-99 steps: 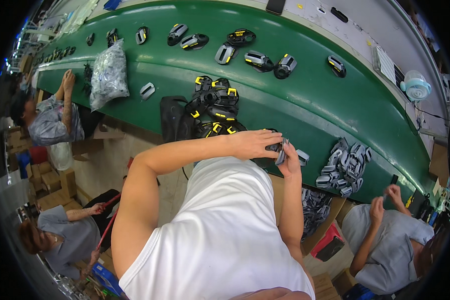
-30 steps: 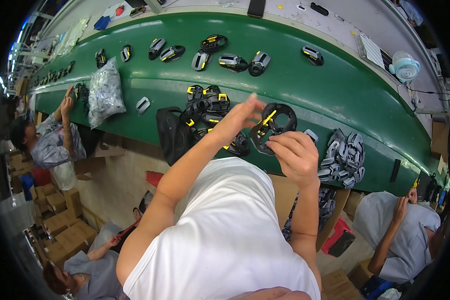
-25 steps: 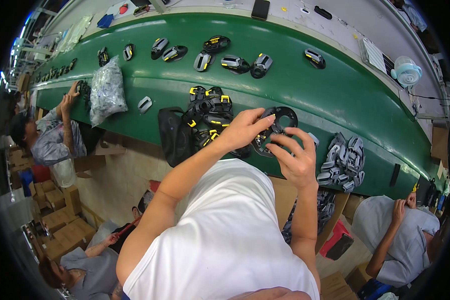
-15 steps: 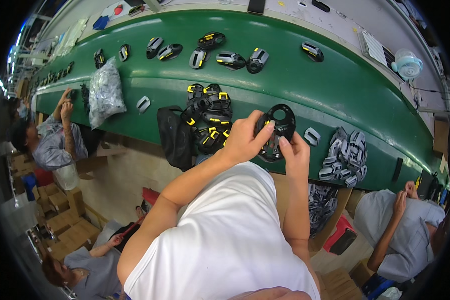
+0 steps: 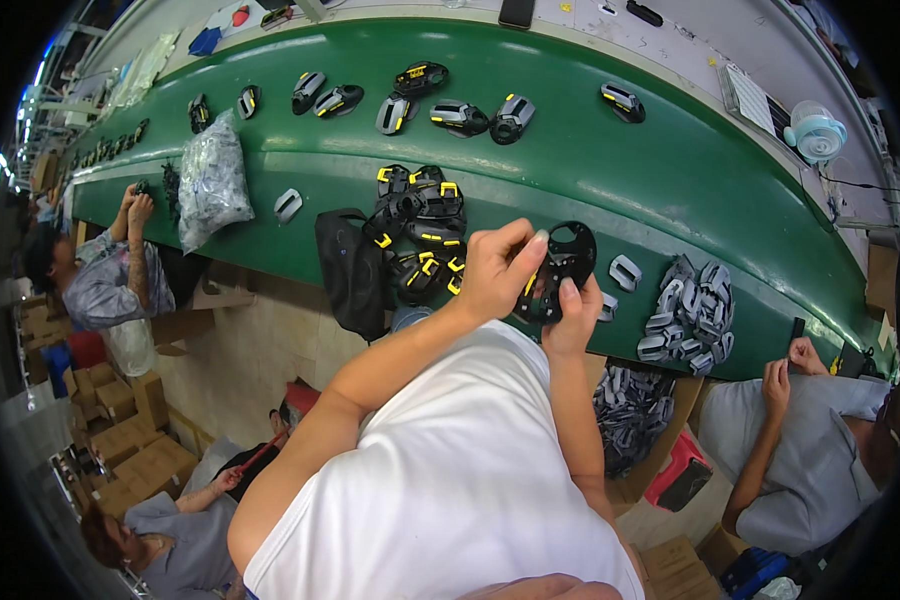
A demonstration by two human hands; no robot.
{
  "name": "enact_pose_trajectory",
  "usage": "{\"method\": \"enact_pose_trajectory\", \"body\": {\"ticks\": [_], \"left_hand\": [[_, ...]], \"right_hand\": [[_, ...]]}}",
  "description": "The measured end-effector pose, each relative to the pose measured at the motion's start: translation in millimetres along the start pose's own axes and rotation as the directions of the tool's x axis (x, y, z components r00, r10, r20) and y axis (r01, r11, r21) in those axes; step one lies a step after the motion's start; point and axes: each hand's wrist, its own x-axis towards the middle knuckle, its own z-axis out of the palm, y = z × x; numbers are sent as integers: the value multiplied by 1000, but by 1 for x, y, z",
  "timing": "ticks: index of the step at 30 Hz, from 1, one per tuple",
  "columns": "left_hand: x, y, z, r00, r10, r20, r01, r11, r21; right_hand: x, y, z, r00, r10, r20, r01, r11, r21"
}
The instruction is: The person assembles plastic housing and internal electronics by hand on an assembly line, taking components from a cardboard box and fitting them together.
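Note:
Between my hands is a black plastic shell [image 5: 574, 258] with a large round hole at its far end and a bit of yellow inside. It is held tilted, just above the near edge of the green bench. My left hand [image 5: 495, 268] grips its left side, thumb on top. From below, my right hand [image 5: 574, 318] closes on the near right side, its thumb against the inner face. A heap of black shells with yellow parts [image 5: 422, 232] lies left of my hands. To their right are a loose grey oval cover [image 5: 625, 273] and a pile of grey covers [image 5: 688, 312].
Assembled grey-and-black units [image 5: 513, 119] lie across the far part of the green bench [image 5: 560, 165]. A black bag [image 5: 346, 270] hangs over the near edge, and a filled plastic bag [image 5: 213, 185] stands left. Co-workers sit on both sides. Below the bench is a box of grey parts [image 5: 630, 410].
The black shell has been tilted more on edge. My right hand has shifted slightly left and nearer to me, uncovering another grey cover. At right, the co-worker's hands have moved over the bench edge.

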Motion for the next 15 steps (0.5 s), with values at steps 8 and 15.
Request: {"method": "enact_pose_trajectory", "body": {"ticks": [8, 15], "left_hand": [[15, -38, 7, 909, -390, 146, 403, 733, -548], [26, -56, -10, 952, -301, 49, 297, 881, -369]], "right_hand": [[9, 4, -6, 988, -154, -5, 136, 885, -446], [45, 18, -2, 989, -107, 99, 134, 936, -325]]}}
